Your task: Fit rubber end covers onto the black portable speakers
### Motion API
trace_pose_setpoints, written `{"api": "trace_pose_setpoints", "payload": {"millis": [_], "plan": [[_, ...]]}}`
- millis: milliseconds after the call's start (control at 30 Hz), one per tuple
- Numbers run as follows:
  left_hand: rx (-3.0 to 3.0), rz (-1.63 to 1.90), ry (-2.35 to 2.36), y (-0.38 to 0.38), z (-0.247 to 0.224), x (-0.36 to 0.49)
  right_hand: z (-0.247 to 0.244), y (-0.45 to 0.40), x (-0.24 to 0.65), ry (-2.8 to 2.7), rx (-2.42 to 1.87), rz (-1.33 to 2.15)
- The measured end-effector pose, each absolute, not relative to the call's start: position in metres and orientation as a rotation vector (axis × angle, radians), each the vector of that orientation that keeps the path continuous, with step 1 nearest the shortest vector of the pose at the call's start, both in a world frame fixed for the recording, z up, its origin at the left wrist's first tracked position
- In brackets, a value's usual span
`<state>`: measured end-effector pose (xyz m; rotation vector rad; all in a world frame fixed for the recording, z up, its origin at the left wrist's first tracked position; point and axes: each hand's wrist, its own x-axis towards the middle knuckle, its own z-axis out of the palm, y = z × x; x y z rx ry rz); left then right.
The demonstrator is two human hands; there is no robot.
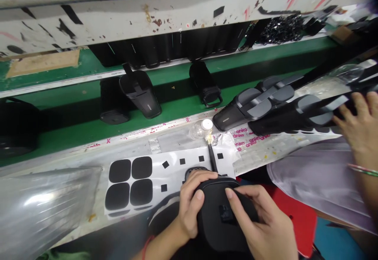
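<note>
In front of me is a black case with a rounded-square end and a small glossy dark rectangle on it. My left hand is closed round its left edge, thumb on the face and fingers over the top. My right hand is closed on the right side, thumb pressed near the upper right edge; its other fingers are partly hidden. Just beyond lies a white sheet with rounded black pads and several small black squares. A brush lies across the sheet, beside a clear bottle with a white cap.
A green conveyor crosses behind, carrying black cases. More cases stand at right, near a co-worker's hand. Clear plastic covers the left. A white ledge overhangs the back; a red stool is below right.
</note>
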<state>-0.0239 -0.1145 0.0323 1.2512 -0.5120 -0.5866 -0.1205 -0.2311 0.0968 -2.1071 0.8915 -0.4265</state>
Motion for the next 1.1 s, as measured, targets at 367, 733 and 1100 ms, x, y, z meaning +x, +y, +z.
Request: {"api": "trace_pose_setpoints", "payload": {"millis": [367,733,1100], "plan": [[1.254,-0.621,-0.474,-0.114,0.034,-0.021,0.102,-0.227,-0.113,0.884,-1.861,-0.453],[1.270,-0.571,-0.473,-0.115,0.031,-0.031,0.114,-0.233,-0.118,1.178,-1.446,-0.626],[1.276,-0.553,-0.470,-0.119,0.035,-0.033,0.110,-0.221,-0.113,1.048,-1.726,-0.485]]}}
